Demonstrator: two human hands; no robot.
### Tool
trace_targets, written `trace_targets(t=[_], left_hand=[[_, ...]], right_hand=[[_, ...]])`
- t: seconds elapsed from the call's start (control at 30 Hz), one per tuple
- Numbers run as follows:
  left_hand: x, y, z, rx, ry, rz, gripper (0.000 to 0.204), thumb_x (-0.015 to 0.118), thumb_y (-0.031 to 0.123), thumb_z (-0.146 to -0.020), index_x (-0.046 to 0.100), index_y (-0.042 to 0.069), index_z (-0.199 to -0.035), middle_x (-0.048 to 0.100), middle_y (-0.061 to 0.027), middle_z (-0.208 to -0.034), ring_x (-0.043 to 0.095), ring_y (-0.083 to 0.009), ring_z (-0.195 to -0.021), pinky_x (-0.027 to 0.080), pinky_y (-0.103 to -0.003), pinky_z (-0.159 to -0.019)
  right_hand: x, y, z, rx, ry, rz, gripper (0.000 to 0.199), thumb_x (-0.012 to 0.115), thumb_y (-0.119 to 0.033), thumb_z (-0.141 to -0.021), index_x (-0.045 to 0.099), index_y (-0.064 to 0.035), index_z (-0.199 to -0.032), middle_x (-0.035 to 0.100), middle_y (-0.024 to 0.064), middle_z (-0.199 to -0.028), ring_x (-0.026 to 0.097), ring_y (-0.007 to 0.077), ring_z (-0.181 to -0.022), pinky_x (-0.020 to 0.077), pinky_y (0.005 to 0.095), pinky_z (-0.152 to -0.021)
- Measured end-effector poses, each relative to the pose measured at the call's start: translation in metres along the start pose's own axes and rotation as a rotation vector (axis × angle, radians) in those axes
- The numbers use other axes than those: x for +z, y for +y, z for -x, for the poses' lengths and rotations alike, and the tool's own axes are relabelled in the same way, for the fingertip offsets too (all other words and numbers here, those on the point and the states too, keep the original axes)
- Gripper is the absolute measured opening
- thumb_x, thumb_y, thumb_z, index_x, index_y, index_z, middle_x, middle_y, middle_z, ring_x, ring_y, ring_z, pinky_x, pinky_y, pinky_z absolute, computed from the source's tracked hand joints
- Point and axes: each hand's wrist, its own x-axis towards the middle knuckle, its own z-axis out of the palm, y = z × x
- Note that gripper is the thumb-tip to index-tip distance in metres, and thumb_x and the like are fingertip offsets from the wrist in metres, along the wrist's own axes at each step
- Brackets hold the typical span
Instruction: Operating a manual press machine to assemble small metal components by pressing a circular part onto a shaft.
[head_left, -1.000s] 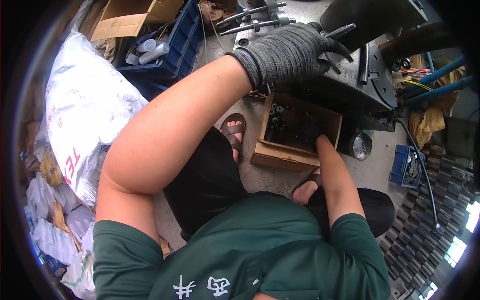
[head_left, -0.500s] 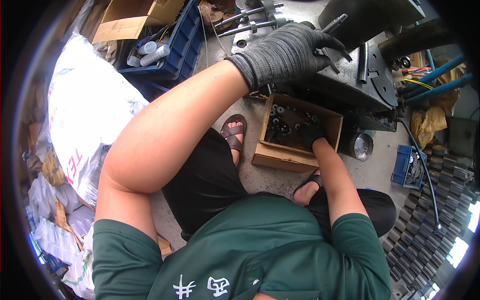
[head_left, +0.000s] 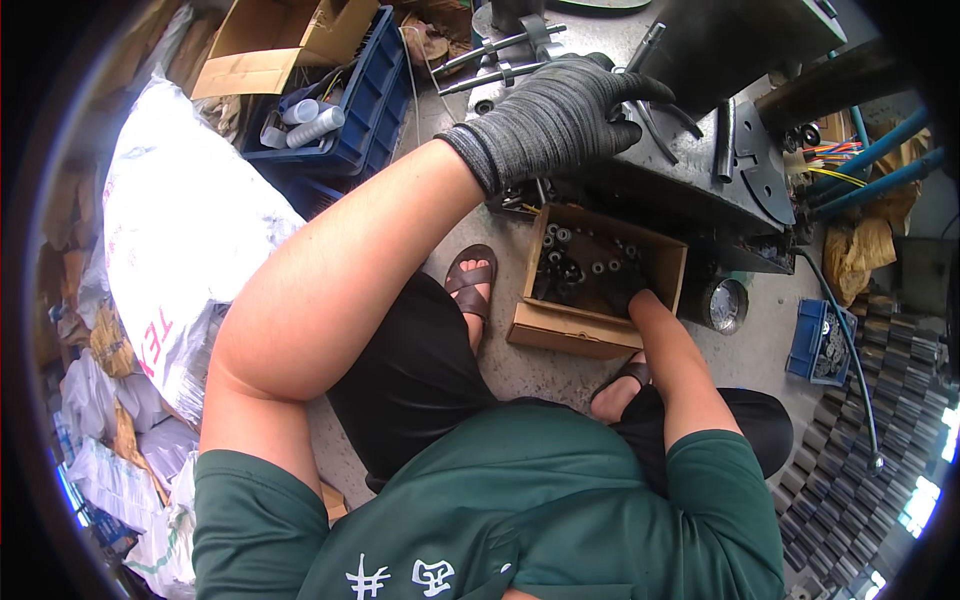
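My left hand (head_left: 560,115), in a grey striped knit glove, is raised over the metal bench (head_left: 650,185). A metal shaft (head_left: 648,47) with a narrower end sticks up past its fingers, which appear closed round it; the gripped part is hidden. Down in an open cardboard box (head_left: 570,325) on the floor is my right hand (head_left: 622,283), dark-gloved, its fingers lost in shadow. Several small ring-shaped metal parts (head_left: 606,267) lie beside it. On the bench left of my left hand are two shafts (head_left: 490,78) with collars.
A blue crate (head_left: 375,115) with white plastic cups stands at the far left, near a big white sack (head_left: 180,230). At right are a small blue bin (head_left: 805,338) of metal parts, a black hose (head_left: 862,400) and stacked metal cylinders (head_left: 850,470). A round can (head_left: 725,305) sits beside the box.
My left hand has shifted left over the bench, and the shaft has moved with it. Inside the box my right hand has moved slightly, leaving more rings visible.
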Motion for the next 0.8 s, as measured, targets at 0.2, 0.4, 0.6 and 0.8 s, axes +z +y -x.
trace_targets(t=[0.2,0.4,0.6,0.8], left_hand=[[-0.001,0.003,-0.001,0.009,-0.029,-0.050,0.046,0.070,0.022,-0.091,0.065,0.028,-0.136,0.062,-0.0127,-0.093,0.067,-0.0249,-0.086,0.057,-0.041,-0.084],[0.000,0.003,-0.004,0.021,-0.010,-0.027,0.046,0.070,0.023,-0.092,0.064,0.027,-0.138,0.063,-0.0147,-0.093,0.067,-0.0271,-0.086,0.057,-0.042,-0.084],[0.005,0.001,-0.006,0.050,0.012,-0.082,0.047,0.071,0.025,-0.092,0.063,0.025,-0.138,0.065,-0.0139,-0.090,0.068,-0.0278,-0.084,0.057,-0.043,-0.083],[0.002,0.004,-0.007,0.007,-0.018,-0.066,0.048,0.071,0.027,-0.092,0.063,0.027,-0.139,0.065,-0.0132,-0.092,0.068,-0.0270,-0.086,0.057,-0.042,-0.083]], right_hand=[[-0.006,-0.001,0.000,-0.001,-0.257,0.049,0.057,0.050,-0.034,-0.098,0.045,-0.0196,-0.153,0.053,0.0165,-0.149,0.047,0.0361,-0.139,0.0328,0.0557,-0.116],[0.014,0.017,-0.007,-0.021,0.112,-0.232,0.055,0.057,-0.038,-0.094,0.056,-0.0123,-0.142,0.061,0.0253,-0.132,0.056,0.0408,-0.126,0.0383,0.0538,-0.110],[0.001,0.005,-0.012,0.174,0.280,-0.077,0.054,0.058,-0.038,-0.093,0.061,-0.0046,-0.135,0.063,0.0245,-0.130,0.060,0.0369,-0.122,0.0436,0.0490,-0.107],[-0.017,-0.016,-0.023,-0.075,0.056,0.115,0.049,0.052,-0.030,-0.096,0.061,-0.0109,-0.140,0.059,0.0138,-0.143,0.047,0.0278,-0.141,0.0365,0.0420,-0.118]])
